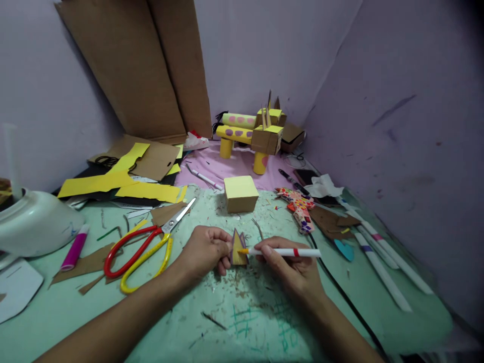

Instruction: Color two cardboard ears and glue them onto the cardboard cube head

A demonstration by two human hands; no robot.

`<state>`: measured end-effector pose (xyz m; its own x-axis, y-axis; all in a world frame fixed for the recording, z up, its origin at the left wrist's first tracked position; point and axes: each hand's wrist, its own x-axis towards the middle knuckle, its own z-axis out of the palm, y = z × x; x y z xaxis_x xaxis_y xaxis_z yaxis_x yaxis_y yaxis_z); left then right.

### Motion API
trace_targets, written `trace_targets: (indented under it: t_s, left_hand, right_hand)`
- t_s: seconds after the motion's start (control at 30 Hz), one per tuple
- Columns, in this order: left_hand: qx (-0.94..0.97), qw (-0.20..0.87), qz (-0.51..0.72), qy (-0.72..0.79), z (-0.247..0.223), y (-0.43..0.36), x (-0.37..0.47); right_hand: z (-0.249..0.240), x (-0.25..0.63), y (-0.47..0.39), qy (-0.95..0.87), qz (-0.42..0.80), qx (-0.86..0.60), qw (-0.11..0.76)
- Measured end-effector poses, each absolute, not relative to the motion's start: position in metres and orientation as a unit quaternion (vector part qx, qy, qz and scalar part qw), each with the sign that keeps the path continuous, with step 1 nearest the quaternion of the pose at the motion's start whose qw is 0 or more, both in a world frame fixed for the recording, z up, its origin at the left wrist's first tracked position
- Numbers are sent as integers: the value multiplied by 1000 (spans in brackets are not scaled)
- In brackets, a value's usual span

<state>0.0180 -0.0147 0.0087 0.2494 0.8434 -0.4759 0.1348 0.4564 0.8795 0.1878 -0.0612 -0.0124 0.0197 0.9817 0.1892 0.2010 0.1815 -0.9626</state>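
Observation:
My left hand (pixel 212 248) pinches a small pointed cardboard piece (pixel 239 251), yellow in the middle with purple along its edges. Held in my right hand (pixel 293 262) is a white marker (pixel 291 252) with a red band, its orange-yellow tip on or just over the yellow face of the piece. A second point shows behind the first, so the piece may be two pieces together. Just beyond the hands stands a cardboard box (pixel 241 195) with a pale yellow top. Scissors (pixel 151 247) with red and yellow handles lie open left of my left hand.
Behind stand giraffe-like cardboard figures (pixel 249 133). Yellow strips (pixel 102 182) lie at left, near a purple glue stick (pixel 74 248) and a white pot (pixel 41 222). A flower-patterned glue gun (pixel 300 206) trails a black cord on the right, beside several white markers (pixel 381 272).

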Motion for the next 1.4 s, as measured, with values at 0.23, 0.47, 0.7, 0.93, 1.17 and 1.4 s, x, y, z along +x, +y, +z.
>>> trace_targets:
  t_s: [0.23, 0.47, 0.7, 0.93, 1.17, 1.4]
  left_hand:
    - [442, 655, 276, 547, 7, -14, 17]
    - [443, 655, 272, 549, 7, -14, 17]
    - [443, 656, 274, 545, 6, -14, 16]
    - [440, 656, 273, 549, 7, -14, 17]
    - [439, 652, 274, 554, 9, -15, 19]
    - [436, 652, 276, 556, 9, -15, 20]
  right_hand:
    - [-14, 189, -62, -568, 399, -509, 509]
    - [-14, 189, -62, -569, 432, -496, 493]
    - [-12, 190, -61, -604, 393, -500, 481]
    - [-11, 190, -61, -628, 368, -474, 495]
    - [-9, 190, -59, -679, 354, -453, 456]
    - [-12, 191, -59, -646, 364, -465, 483]
